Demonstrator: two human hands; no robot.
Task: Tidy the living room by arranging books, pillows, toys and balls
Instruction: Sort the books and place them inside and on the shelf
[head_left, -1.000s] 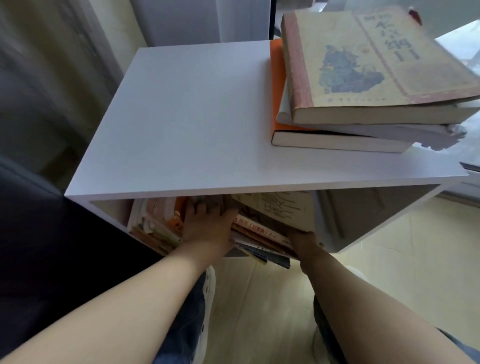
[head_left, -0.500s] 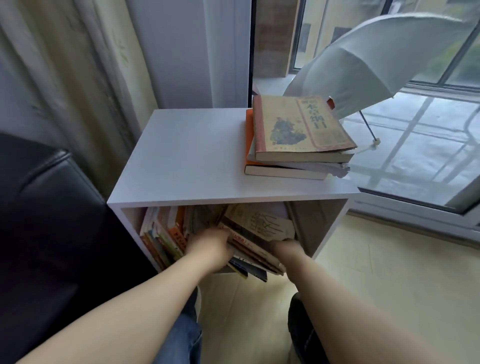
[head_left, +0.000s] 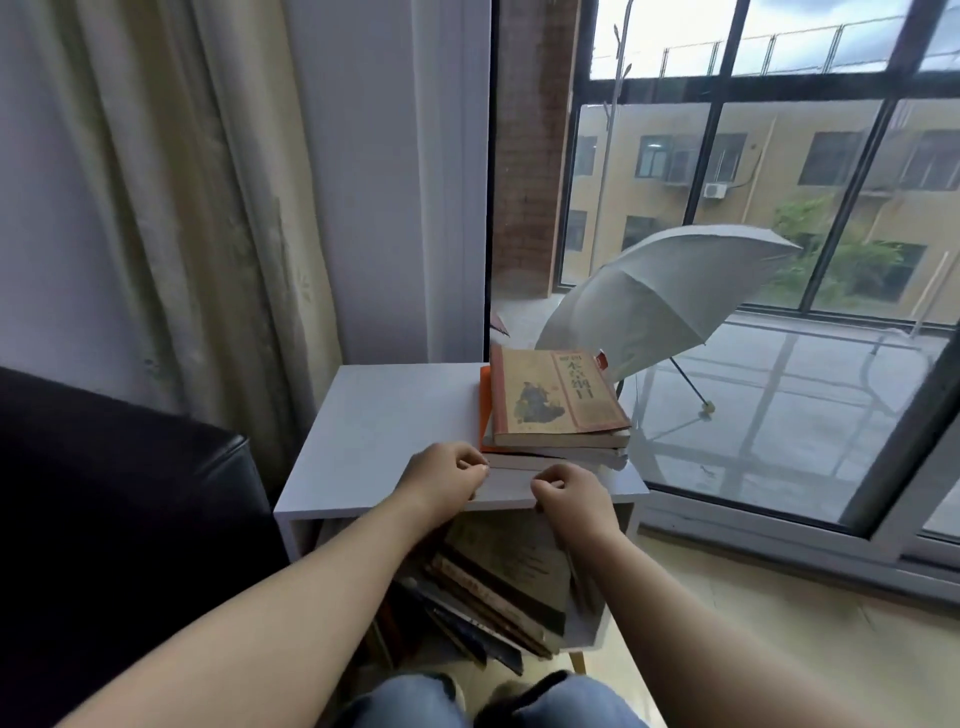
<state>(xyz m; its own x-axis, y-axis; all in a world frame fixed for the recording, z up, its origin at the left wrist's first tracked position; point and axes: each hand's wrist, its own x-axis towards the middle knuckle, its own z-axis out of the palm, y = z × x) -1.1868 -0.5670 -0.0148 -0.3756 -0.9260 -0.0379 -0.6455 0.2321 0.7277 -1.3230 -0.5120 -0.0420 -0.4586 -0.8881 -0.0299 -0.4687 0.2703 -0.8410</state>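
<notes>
Right of the black sofa stands the white side table. Our left hand is over its near edge with curled fingers, the tips just at the lowest book of the stack; whether they already pinch it, we cannot tell. Below, more books lean in the open shelf. Our right hand, near the left but apart, is curled on nothing. The stack lies on the right part of the top. We judge it heavy and stiff, its old covers fragile, so we should hold it from underneath on both sides.
</notes>
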